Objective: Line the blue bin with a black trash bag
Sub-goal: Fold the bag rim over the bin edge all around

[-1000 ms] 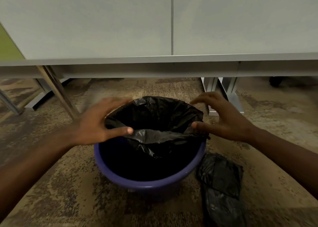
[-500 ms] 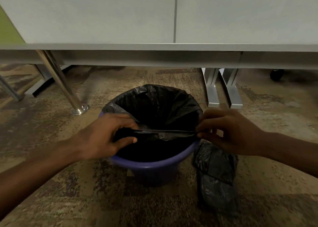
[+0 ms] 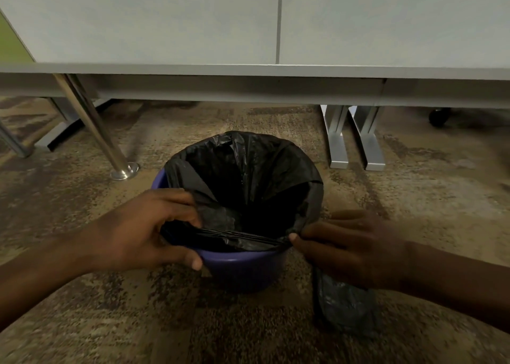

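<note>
The blue bin stands on the carpet in the middle of the view. A black trash bag hangs inside it, its edge folded over the far and right rim. My left hand grips the bag's near edge at the bin's left front. My right hand pinches the same edge at the right front. Between the two hands the bag's edge is stretched taut just above the near rim, where blue plastic still shows.
A folded pile of black bags lies on the carpet right of the bin, partly under my right wrist. A grey desk edge spans the back, with a chrome leg at left and grey supports at right.
Both hands closed on the bag's near edge and pulled it toward me and down to the bin's front rim. The edge went from slack to taut.
</note>
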Demonstrator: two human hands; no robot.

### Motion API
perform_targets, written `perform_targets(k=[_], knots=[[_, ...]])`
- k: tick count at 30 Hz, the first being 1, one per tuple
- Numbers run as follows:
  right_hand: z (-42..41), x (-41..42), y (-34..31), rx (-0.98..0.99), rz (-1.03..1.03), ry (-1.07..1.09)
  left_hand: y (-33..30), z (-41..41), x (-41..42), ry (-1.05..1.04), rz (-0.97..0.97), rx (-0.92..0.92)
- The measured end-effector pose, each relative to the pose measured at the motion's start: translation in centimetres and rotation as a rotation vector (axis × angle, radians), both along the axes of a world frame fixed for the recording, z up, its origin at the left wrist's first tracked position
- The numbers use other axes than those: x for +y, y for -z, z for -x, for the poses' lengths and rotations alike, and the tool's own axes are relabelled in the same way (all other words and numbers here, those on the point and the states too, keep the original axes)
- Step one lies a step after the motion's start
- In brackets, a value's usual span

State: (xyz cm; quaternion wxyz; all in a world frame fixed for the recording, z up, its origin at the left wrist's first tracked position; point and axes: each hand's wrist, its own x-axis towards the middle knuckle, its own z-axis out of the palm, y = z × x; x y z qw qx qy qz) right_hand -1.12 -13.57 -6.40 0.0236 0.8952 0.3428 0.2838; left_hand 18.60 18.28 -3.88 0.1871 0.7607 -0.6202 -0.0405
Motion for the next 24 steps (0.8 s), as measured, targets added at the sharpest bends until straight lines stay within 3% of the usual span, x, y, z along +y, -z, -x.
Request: perform_targets(k=[13,20,24], knots=[[0.0,1.5,0.6,-0.094,0.178,-0.098,0.2,2.1,0.8,0.027,0.170,-0.132],[-0.6,3.6,0.1,-0.061,-0.011,-0.090,3.3,4.7,2.5,-0.158,0.311,-0.510],[-1.7,4.6,-0.7,-0.048,0.070,-0.013,4.7,5.4,2.8,-0.178,0.350,-0.509]])
